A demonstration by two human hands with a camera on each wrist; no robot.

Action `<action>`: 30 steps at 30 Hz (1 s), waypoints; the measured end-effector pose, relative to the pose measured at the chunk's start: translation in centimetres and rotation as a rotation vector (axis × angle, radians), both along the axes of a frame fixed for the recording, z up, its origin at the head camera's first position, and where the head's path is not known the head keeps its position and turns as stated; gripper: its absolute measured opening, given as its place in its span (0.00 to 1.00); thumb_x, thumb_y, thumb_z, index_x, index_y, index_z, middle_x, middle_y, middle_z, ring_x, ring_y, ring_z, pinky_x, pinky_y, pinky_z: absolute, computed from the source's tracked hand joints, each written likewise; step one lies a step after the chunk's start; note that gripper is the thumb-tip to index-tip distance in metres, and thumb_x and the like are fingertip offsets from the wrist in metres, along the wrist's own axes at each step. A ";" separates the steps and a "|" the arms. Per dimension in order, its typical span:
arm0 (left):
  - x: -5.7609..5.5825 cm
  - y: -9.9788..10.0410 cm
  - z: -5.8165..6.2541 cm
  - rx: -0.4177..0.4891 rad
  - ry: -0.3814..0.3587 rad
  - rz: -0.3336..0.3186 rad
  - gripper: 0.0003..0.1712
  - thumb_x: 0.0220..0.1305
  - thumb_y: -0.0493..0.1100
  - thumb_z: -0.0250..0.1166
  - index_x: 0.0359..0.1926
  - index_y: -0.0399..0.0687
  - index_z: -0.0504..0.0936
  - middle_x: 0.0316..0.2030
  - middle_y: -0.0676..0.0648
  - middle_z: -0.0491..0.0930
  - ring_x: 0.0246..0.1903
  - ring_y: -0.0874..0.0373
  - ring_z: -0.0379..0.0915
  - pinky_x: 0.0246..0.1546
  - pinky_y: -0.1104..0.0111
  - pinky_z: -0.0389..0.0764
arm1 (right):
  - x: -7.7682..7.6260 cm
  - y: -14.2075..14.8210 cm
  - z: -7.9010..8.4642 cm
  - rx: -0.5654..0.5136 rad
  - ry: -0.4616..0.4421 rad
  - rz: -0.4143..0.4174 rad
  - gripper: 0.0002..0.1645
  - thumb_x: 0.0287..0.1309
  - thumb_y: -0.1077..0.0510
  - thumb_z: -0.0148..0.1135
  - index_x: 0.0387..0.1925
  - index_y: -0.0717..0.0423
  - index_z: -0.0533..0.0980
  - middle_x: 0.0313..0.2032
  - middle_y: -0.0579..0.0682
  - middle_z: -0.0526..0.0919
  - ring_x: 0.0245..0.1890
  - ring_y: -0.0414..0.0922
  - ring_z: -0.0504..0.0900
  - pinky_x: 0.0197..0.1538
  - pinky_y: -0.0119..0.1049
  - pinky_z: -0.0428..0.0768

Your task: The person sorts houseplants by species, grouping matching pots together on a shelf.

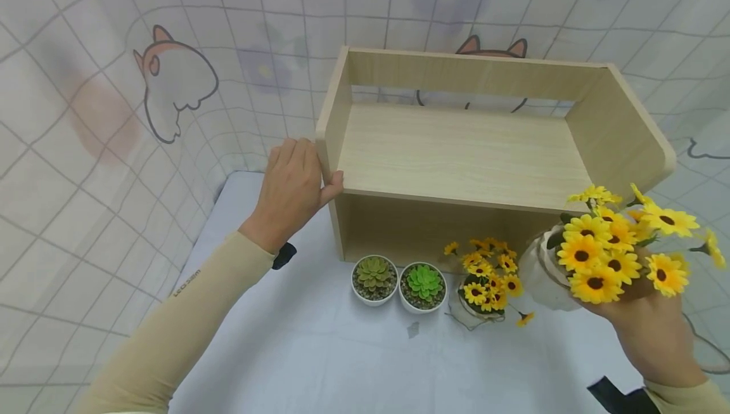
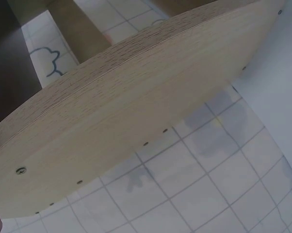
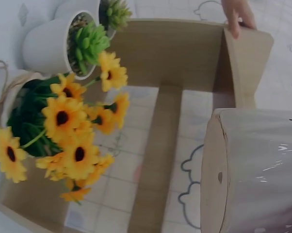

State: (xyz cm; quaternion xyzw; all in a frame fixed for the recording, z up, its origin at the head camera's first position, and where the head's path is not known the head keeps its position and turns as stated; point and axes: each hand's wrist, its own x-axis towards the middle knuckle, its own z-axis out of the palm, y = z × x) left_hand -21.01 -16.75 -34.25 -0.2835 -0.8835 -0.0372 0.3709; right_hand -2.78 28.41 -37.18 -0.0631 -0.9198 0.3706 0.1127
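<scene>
My left hand grips the left side panel of a light wooden two-tier shelf, its thumb over the front edge. The left wrist view shows the panel's outer face with screw heads. At the right, my right hand holds a white pot of artificial sunflowers, raised beside the shelf's front right and tilted. In the right wrist view this pot shows its flat bottom, while its flowers are out of sight. A smaller sunflower pot stands before the shelf.
Left of the small sunflowers stand two white pots with succulents, one dull green, one bright green. They are in a row close to the shelf's lower front edge on a white-covered table. Grid-patterned cloth hangs behind and to the sides.
</scene>
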 end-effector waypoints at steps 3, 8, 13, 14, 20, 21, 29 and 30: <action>-0.1 0.1 -0.1 -0.002 -0.004 -0.002 0.20 0.68 0.50 0.62 0.29 0.39 0.68 0.26 0.42 0.68 0.28 0.47 0.61 0.30 0.60 0.61 | -0.5 -0.4 1.0 -0.105 0.100 0.063 0.61 0.52 0.75 0.71 0.80 0.41 0.54 0.69 0.31 0.66 0.62 0.29 0.65 0.54 0.07 0.67; -0.1 0.1 -0.1 -0.007 0.009 0.002 0.21 0.68 0.50 0.62 0.28 0.40 0.68 0.25 0.42 0.67 0.27 0.47 0.60 0.30 0.60 0.60 | -1.1 -1.0 2.5 -0.002 0.166 0.072 0.55 0.53 0.74 0.71 0.78 0.42 0.60 0.65 0.21 0.66 0.60 0.24 0.64 0.57 0.06 0.62; -0.1 0.1 -0.1 -0.012 0.020 0.012 0.21 0.68 0.51 0.62 0.27 0.39 0.67 0.25 0.42 0.67 0.27 0.47 0.60 0.29 0.61 0.60 | -1.9 -1.7 4.0 0.065 0.182 0.060 0.53 0.56 0.71 0.71 0.78 0.41 0.61 0.66 0.21 0.66 0.60 0.20 0.62 0.61 0.06 0.59; -0.1 0.0 -0.1 -0.013 0.019 0.014 0.21 0.68 0.51 0.62 0.28 0.39 0.67 0.25 0.42 0.67 0.27 0.47 0.61 0.29 0.60 0.60 | -2.0 -1.9 4.4 0.059 0.180 0.061 0.53 0.56 0.71 0.71 0.78 0.40 0.60 0.66 0.22 0.66 0.61 0.21 0.62 0.60 0.06 0.59; -0.1 -0.1 -0.2 -0.016 0.009 0.022 0.21 0.68 0.51 0.61 0.28 0.39 0.68 0.25 0.42 0.68 0.28 0.47 0.61 0.30 0.60 0.61 | -3.4 -3.4 6.2 -0.071 0.171 0.092 0.53 0.59 0.71 0.69 0.78 0.38 0.58 0.68 0.28 0.68 0.63 0.28 0.66 0.59 0.08 0.66; -0.1 -0.1 -0.2 -0.015 0.008 0.024 0.21 0.68 0.51 0.62 0.28 0.39 0.68 0.25 0.42 0.68 0.27 0.47 0.61 0.30 0.60 0.62 | -3.6 -3.6 6.4 -0.076 0.176 0.100 0.53 0.59 0.71 0.69 0.78 0.38 0.58 0.68 0.29 0.68 0.63 0.29 0.66 0.60 0.08 0.66; 0.0 0.0 -0.1 -0.011 0.002 0.017 0.21 0.68 0.51 0.62 0.28 0.39 0.69 0.25 0.42 0.68 0.28 0.47 0.62 0.30 0.59 0.62 | -5.7 -5.1 7.8 -0.287 0.214 0.148 0.53 0.54 0.75 0.70 0.76 0.43 0.62 0.69 0.36 0.69 0.68 0.36 0.66 0.62 0.13 0.69; 0.0 0.0 -0.1 -0.012 0.003 0.015 0.21 0.68 0.51 0.62 0.28 0.39 0.69 0.25 0.42 0.68 0.28 0.47 0.62 0.30 0.59 0.62 | -6.0 -5.3 7.9 -0.362 0.230 0.169 0.53 0.53 0.77 0.69 0.76 0.45 0.63 0.69 0.38 0.70 0.68 0.37 0.67 0.62 0.14 0.70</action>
